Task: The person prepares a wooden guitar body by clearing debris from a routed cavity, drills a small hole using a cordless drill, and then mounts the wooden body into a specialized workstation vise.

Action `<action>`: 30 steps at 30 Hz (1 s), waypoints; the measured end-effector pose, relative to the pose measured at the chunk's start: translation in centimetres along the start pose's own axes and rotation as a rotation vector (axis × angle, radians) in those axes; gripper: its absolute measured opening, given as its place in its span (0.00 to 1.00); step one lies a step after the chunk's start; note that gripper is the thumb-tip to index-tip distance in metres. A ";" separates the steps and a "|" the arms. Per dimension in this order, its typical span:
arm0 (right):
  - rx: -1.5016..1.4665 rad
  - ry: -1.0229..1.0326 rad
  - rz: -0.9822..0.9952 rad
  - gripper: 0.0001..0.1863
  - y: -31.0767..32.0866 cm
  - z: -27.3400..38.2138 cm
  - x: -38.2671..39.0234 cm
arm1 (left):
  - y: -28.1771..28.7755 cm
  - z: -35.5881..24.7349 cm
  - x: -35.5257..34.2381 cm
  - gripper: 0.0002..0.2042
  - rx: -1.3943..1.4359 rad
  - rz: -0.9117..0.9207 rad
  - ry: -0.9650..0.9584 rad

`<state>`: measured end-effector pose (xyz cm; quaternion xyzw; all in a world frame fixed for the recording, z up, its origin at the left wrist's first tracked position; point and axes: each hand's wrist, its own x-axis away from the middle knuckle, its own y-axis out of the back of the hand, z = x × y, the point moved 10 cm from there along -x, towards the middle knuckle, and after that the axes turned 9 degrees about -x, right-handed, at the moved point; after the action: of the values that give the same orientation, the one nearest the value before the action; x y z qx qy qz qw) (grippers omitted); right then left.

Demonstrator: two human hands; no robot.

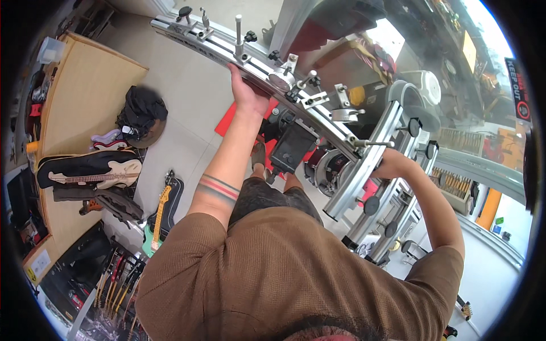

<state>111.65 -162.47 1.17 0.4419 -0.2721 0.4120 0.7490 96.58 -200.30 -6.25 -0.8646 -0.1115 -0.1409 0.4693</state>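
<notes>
My left hand [248,91] grips a long silver aluminium rail [179,31] from beneath, its fingers partly hidden behind it. Along the rail stand metal posts, brackets, round dials and black knobs [250,37]. The rail runs diagonally to a shorter crosswise bar [335,204] at the right, part of a jig frame with parallel bars and black round pads [414,126]. My right hand [392,163] holds this frame, its fingers curled behind the crosswise bar and partly hidden. A black box-like object [293,149] lies below the rail, above a red mat [227,113].
A wooden bench [74,68] stands left, with a white guitar [116,176], bags and black cloth. A green guitar [153,230] and rows of guitars [111,275] are lower left. A drum [327,170] sits below the frame; a glass partition [438,45] and white bucket [424,85] are at right.
</notes>
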 end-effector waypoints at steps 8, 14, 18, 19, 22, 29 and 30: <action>0.104 0.055 0.027 0.31 -1.8 2.3 2.1 | 2.5 -5.0 4.9 0.39 0.175 -0.037 0.036; 0.286 -0.154 0.143 0.22 -3.5 7.5 2.4 | 11.8 -4.8 12.7 0.33 0.321 -0.304 0.003; 0.419 -0.106 0.143 0.27 -9.3 6.3 2.4 | 17.4 -3.0 18.8 0.35 0.314 -0.295 -0.045; 0.399 -0.113 0.170 0.28 -11.2 6.2 2.7 | 17.5 -3.6 21.1 0.35 0.409 -0.322 -0.042; 0.525 -0.112 0.199 0.42 -12.3 9.8 2.8 | 20.6 -3.9 26.5 0.33 0.519 -0.365 -0.169; 0.583 0.039 0.322 0.27 -16.5 15.6 2.7 | 27.1 -5.7 37.3 0.37 0.659 -0.407 -0.313; 0.607 0.060 0.349 0.27 -16.9 15.8 2.6 | 27.4 -6.1 38.8 0.37 0.665 -0.419 -0.334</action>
<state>126.75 -180.05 3.08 0.5790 -0.1865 0.6088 0.5092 140.95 -217.79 -10.94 -0.6358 -0.3988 -0.0476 0.6591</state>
